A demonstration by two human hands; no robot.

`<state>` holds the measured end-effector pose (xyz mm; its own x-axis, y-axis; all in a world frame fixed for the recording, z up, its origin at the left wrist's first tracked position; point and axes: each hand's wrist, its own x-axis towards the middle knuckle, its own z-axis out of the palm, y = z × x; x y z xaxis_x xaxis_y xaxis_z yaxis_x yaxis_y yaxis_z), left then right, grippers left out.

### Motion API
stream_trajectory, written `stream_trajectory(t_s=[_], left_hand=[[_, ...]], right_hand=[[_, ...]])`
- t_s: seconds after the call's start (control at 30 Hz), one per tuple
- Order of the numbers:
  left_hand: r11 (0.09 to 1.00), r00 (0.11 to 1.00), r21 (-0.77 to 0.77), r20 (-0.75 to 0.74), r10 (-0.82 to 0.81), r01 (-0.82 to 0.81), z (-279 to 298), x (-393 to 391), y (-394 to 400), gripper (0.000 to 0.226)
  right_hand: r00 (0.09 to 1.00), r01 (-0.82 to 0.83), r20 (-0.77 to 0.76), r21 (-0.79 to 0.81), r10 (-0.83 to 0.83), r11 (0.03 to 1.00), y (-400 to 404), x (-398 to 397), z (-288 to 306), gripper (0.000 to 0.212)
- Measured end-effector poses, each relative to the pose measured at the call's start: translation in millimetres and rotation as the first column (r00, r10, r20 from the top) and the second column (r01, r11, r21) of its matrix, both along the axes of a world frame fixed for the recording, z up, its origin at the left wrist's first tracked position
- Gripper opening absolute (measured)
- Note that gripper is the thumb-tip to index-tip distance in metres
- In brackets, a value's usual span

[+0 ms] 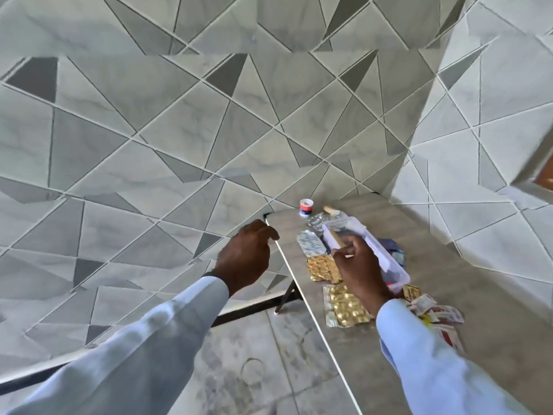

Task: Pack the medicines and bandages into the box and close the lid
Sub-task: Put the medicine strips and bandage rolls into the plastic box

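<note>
The right hand [359, 265] pinches a thin tan stick [337, 238] over the clear plastic box [392, 265] on the grey desk [449, 295], the left hand [245, 253] hangs loosely curled and holds nothing, and the light, crinkly gold pill sheets [324, 268] beside the box look best lifted by their edges.

head view, tilted, down over table [449, 295]

Both sleeved arms reach forward, the left hand [244, 259] loosely curled, the right hand [357, 266] pinching with curled fingers.
</note>
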<state>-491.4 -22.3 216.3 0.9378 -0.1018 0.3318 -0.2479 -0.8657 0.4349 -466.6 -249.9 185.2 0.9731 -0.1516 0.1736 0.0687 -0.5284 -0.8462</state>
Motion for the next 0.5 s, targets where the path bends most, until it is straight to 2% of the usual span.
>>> stream_trajectory(t_s=[0.07, 0.23, 0.5], left_hand=[[1.000, 1.000, -0.027, -0.022, -0.006, 0.006, -4.4, 33.1, 7.5, 0.030], [0.998, 0.996, 0.024, -0.067, -0.064, 0.066, -5.3, 111.4, 29.3, 0.029], [0.981, 0.968, -0.066, -0.165, -0.189, 0.180, -34.4, 232.7, 41.5, 0.027]], right_hand=[[1.000, 0.022, 0.002, -0.005, -0.022, 1.000, 12.9, 30.7, -3.7, 0.026], [0.998, 0.029, -0.048, 0.008, -0.028, 1.000, 37.0, 100.3, -5.7, 0.027], [0.974, 0.133, -0.184, -0.012, -0.133, 0.991, 49.4, 170.8, -38.7, 0.021]])
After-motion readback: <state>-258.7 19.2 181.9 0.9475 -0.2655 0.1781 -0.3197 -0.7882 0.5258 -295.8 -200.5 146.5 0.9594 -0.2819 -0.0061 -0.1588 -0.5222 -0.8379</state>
